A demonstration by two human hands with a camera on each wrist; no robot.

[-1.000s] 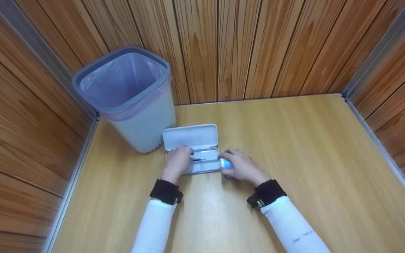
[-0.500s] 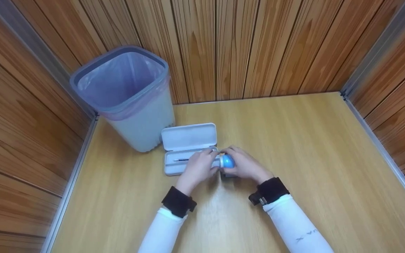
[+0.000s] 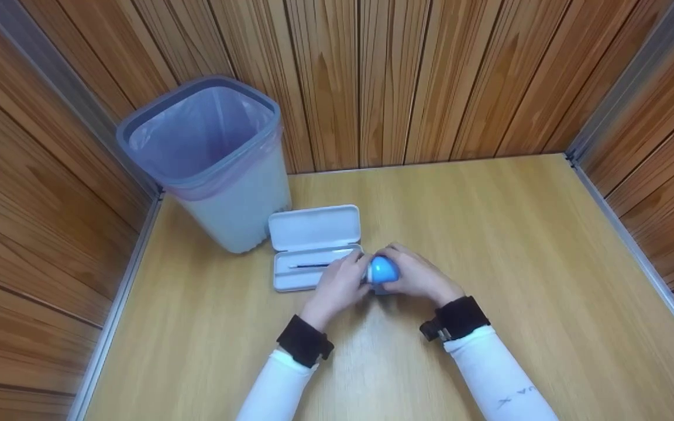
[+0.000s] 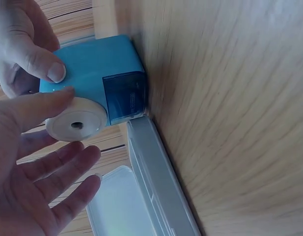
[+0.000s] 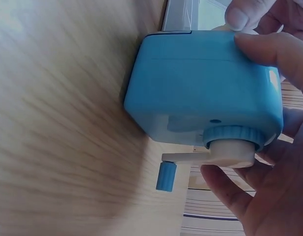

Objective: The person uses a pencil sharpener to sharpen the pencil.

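A blue crank pencil sharpener (image 3: 384, 270) stands on the table at the right end of an open pencil case (image 3: 313, 228). My right hand (image 3: 422, 278) grips its body, thumb on top and fingers on the far side. With thumb and fingers my left hand (image 3: 340, 283) pinches the round white front (image 4: 77, 122), whose centre hole shows. Below that front is a dark clear drawer (image 4: 125, 96). At the back, a crank handle (image 5: 166, 176) hangs near the right fingers. A thin dark pencil (image 3: 308, 266) lies in the case, its right end hidden by my left hand.
A tall bin (image 3: 237, 204) with a liner stands behind and left of the pencil case, close to its lid. Wooden panel walls (image 3: 384, 82) enclose the table (image 3: 518, 263) at the back and both sides.
My left hand has moved right, from over the pencil case to the white front of the pencil sharpener. The right hand and the sharpener have shifted slightly right.
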